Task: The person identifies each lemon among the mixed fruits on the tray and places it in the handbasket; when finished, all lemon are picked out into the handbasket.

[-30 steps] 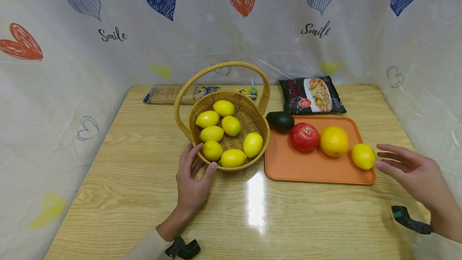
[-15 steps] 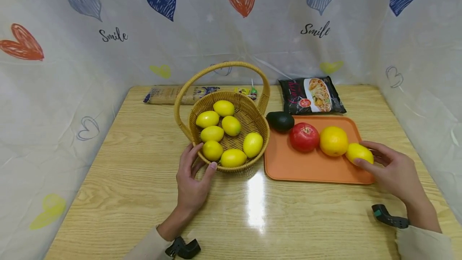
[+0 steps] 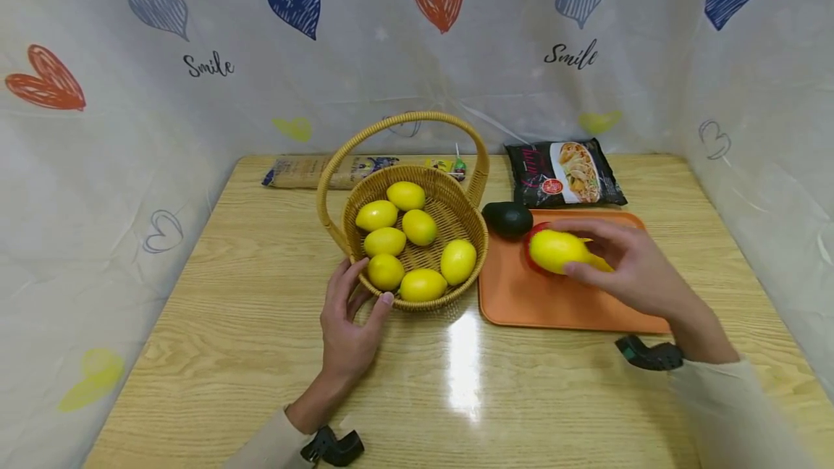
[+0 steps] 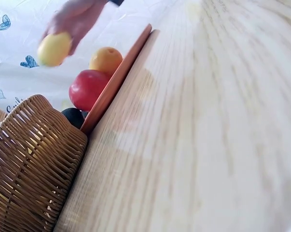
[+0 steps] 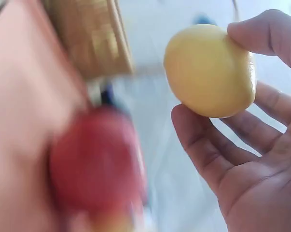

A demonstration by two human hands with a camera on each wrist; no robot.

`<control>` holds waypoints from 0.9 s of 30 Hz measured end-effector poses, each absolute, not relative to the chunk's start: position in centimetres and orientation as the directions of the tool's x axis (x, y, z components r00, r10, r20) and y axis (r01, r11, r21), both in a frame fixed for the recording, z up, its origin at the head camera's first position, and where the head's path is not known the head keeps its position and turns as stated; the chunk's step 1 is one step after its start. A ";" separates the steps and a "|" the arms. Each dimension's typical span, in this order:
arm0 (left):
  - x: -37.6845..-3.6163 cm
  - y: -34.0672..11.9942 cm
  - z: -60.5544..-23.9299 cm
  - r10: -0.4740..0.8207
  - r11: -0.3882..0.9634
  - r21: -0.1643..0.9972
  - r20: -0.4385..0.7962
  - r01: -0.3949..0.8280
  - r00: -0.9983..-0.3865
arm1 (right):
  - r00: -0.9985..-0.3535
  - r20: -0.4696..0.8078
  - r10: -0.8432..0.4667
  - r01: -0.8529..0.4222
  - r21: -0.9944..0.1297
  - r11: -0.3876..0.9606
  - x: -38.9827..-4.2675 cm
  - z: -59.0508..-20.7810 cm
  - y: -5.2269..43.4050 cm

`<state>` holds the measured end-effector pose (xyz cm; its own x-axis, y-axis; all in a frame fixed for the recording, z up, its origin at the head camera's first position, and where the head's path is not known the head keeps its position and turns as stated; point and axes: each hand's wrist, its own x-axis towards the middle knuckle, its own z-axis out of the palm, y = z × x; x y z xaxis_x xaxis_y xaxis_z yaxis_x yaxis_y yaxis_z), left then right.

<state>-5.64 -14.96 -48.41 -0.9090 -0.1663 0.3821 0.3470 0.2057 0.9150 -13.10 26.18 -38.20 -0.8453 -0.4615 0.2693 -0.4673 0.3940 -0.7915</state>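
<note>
My right hand holds a lemon between thumb and fingers above the orange tray. In the right wrist view, the thumb and fingers pinch the lemon. Beneath it, a red pomegranate and an orange sit on the tray; in the head view, lemon and hand mostly cover them. My left hand rests against the front left rim of a wicker basket, thumb and index finger spread and touching it. Several lemons lie inside the basket.
A dark avocado lies at the tray's back left corner, beside the basket. Behind the tray is a black food packet. A long brown package and a lollipop lie behind the basket, whose tall handle arches upward.
My right hand has closed on the lemon at the tray's right end, lifted it and carried it left over the orange and pomegranate. The left hand has stayed at the basket.
</note>
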 end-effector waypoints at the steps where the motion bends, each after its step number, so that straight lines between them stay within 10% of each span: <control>1: -5.7 -15.0 -48.4 -0.165 0.204 0.915 0.382 0.347 -0.910 | -0.820 0.262 -0.508 -0.486 -0.789 0.377 -13.6 -38.2 24.8; 10: -6.2 -14.6 -48.6 -0.140 0.192 0.921 0.367 0.338 -0.920 | -0.661 0.217 -0.718 -0.604 -0.722 0.338 -17.4 -38.8 14.3; 19: -6.3 -15.0 -46.8 -0.163 0.136 0.922 0.381 0.362 -0.910 | -0.711 0.241 -0.660 -0.618 -0.662 0.424 -17.2 -38.2 15.6; 27: -9.6 -21.1 -37.3 -0.244 0.288 0.737 0.674 0.611 -0.698 | -0.740 0.482 -0.469 -0.671 -0.493 0.553 -16.6 -33.9 23.2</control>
